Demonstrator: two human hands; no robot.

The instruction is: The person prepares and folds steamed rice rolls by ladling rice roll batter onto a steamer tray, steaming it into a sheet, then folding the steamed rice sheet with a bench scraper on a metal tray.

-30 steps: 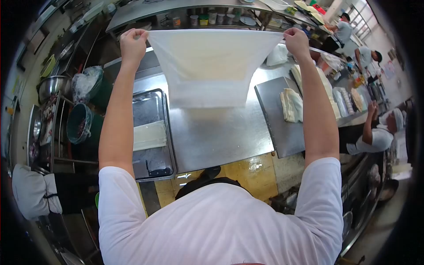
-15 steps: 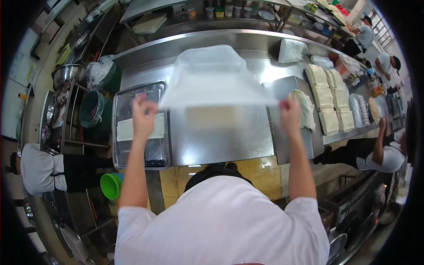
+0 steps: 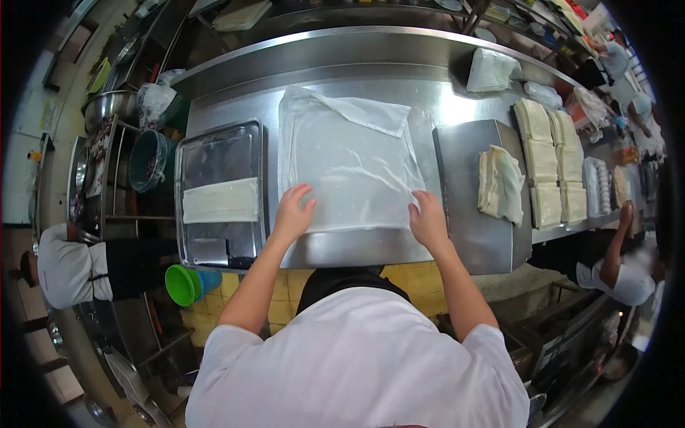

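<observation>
A translucent plastic sheet (image 3: 342, 171) lies spread on the steel table (image 3: 349, 250), wrinkled, with its far right edge folded over. My left hand (image 3: 294, 212) rests at its near left edge, fingers apart. At the near right edge is my right hand (image 3: 428, 217), also open, with thumb and fingers spread. To the left, a metal tray (image 3: 214, 153) holds a pale flat strip (image 3: 221, 200) and a dark-handled scraper (image 3: 214, 251). On the right, a folded cloth (image 3: 500, 185) sits on a steel surface (image 3: 464, 153).
Rows of pale flat slabs (image 3: 546, 164) stand beyond the cloth. A plastic bag (image 3: 492, 70) lies at the back right. Other people are at the left (image 3: 68, 265) and right (image 3: 621, 274). A green bucket (image 3: 183, 285) is on the floor.
The sheet, held up in the air by both hands before, now lies flat on the table. Both hands have let go of its corners and come closer together, lower over the near edge.
</observation>
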